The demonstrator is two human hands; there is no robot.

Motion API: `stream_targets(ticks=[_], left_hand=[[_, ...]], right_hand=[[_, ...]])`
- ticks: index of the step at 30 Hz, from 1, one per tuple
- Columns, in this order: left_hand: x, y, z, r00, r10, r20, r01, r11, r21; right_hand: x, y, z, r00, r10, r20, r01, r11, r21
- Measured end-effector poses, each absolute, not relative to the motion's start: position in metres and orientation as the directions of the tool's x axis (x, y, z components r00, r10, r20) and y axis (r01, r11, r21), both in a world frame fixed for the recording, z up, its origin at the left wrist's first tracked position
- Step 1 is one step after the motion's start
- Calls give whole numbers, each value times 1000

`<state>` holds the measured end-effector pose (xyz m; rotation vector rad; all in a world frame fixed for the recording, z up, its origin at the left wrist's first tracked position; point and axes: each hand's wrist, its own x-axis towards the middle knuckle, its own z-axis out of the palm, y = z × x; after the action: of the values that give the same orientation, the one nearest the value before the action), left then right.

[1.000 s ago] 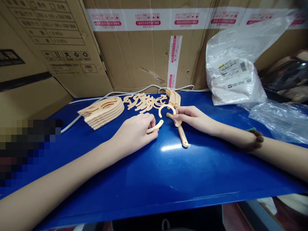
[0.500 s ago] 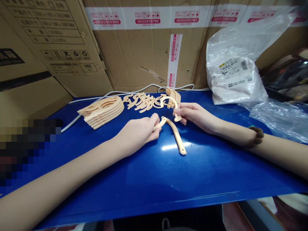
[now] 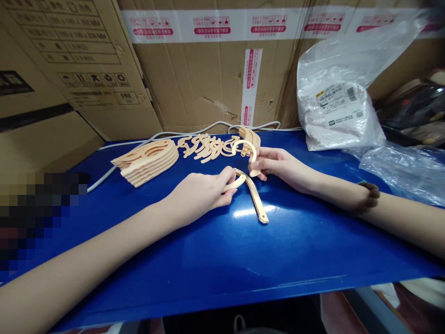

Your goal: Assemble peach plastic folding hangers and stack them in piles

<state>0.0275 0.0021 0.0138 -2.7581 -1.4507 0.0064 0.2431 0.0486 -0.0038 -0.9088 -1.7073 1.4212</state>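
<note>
Head view, left hand [image 3: 205,192] clamped on short strip [image 3: 237,183], right hand [image 3: 280,166] clamped on hook [image 3: 251,146], blue table [image 3: 194,264] beneath

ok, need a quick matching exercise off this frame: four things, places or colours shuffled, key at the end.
Things
1. hook piece
2. short curved piece
3. labelled plastic bag
4. wristband

Places or colours
A. dark brown
B. held in the left hand
C. at the back right of the blue table
D. held in the right hand

Pairs: 1-D, 2-B, 3-C, 4-A
</note>
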Motion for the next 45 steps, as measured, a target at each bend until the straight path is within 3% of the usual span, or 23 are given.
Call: stream_targets(ticks=[8, 27, 39, 45], left_hand=[[20, 5, 4, 628, 755, 190, 766, -642, 21], [16, 4, 2, 664, 658, 355, 691, -721, 42], [16, 5, 3, 689, 651, 318, 670, -740, 62], [16, 8, 3, 729, 585, 356, 616, -787, 33]], right_hand=[[242, 49, -4, -500, 863, 69, 32, 98, -995], [245, 49, -3, -495, 867, 58, -37, 46, -998], [246, 50, -2, -506, 860, 71, -57, 48, -997], [247, 53, -5, -512, 856, 73, -71, 43, -997]])
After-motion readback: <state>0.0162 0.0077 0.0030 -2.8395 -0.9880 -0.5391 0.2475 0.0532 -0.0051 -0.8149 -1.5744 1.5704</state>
